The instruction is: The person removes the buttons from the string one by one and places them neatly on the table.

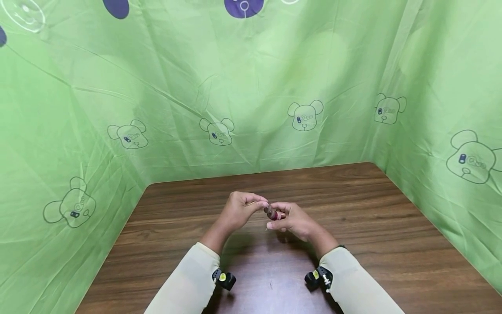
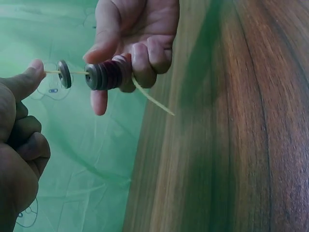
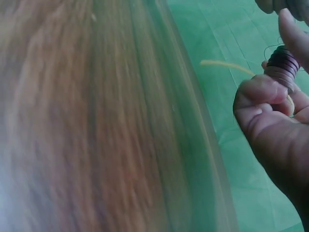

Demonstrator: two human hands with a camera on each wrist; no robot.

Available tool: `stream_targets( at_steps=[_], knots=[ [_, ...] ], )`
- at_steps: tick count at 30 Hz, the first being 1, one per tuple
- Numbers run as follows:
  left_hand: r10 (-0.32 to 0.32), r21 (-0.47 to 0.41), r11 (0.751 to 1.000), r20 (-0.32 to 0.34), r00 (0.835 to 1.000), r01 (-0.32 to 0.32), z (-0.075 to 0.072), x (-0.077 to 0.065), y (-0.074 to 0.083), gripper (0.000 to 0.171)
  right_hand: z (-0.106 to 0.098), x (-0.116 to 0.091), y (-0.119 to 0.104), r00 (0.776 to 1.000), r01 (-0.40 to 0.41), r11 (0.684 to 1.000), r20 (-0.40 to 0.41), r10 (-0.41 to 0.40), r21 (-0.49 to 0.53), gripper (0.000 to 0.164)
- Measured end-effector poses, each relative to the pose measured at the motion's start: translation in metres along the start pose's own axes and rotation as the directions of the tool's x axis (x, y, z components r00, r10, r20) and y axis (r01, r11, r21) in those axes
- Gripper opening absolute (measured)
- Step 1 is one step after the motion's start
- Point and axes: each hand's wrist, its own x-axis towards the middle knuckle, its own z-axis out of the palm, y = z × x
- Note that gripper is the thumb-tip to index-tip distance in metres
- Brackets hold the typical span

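Observation:
Over the middle of the table, my left hand (image 1: 242, 210) pinches one end of a thin yellow cord (image 2: 155, 101) between thumb and fingertip. A single dark bobbin (image 2: 64, 74) hangs on the taut cord between the hands, apart from the others. My right hand (image 1: 295, 221) grips a row of several bobbins (image 2: 102, 76) threaded face to face, grey at the near end, then dark red and pinkish. The cord's other end trails loose past the right fingers. In the right wrist view, fine stray thread loops out beside the stacked bobbins (image 3: 283, 63).
A brown wood-grain table (image 1: 172, 261) lies below the hands. Green sheeting (image 1: 259, 144) printed with bear faces rises behind it and along both sides. Each sleeved forearm carries a small black wrist camera (image 1: 224, 279).

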Motion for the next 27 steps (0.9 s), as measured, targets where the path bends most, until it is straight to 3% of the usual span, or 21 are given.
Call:
stream_targets(
  at_steps=[5, 9, 14, 18, 21, 27],
  knots=[
    [0.013, 0.028, 1.0, 0.002, 1.0, -0.013, 0.002, 0.004, 0.01, 0.011, 0.002, 0.001, 0.003, 1.0, 0.012, 0.987, 0.018, -0.015, 0.16, 0.044],
    [0.044, -0.002, 0.999, -0.056, 0.997, -0.044, 0.002, 0.006, 0.015, 0.011, 0.007, 0.001, 0.002, 0.998, 0.043, 0.96, 0.023, -0.051, 0.275, 0.039],
    [0.038, -0.096, 0.994, -0.076, 0.996, -0.045, 0.001, 0.006, 0.012, 0.011, 0.017, 0.002, 0.002, 0.992, 0.083, 0.911, 0.049, -0.112, 0.404, 0.033],
    [0.029, -0.137, 0.99, -0.061, 0.998, -0.037, 0.0, 0.003, 0.012, 0.013, 0.023, 0.002, 0.004, 0.987, 0.094, 0.85, 0.061, -0.146, 0.518, 0.03],
    [0.02, -0.168, 0.985, -0.059, 0.998, -0.03, 0.001, 0.0, 0.014, 0.014, 0.028, 0.002, 0.008, 0.983, 0.091, 0.811, 0.079, -0.166, 0.578, 0.026],
    [0.03, -0.2, 0.979, -0.083, 0.996, -0.046, 0.0, -0.001, 0.014, 0.014, 0.032, 0.001, 0.011, 0.972, 0.116, 0.781, 0.094, -0.218, 0.614, 0.026]
  ],
)
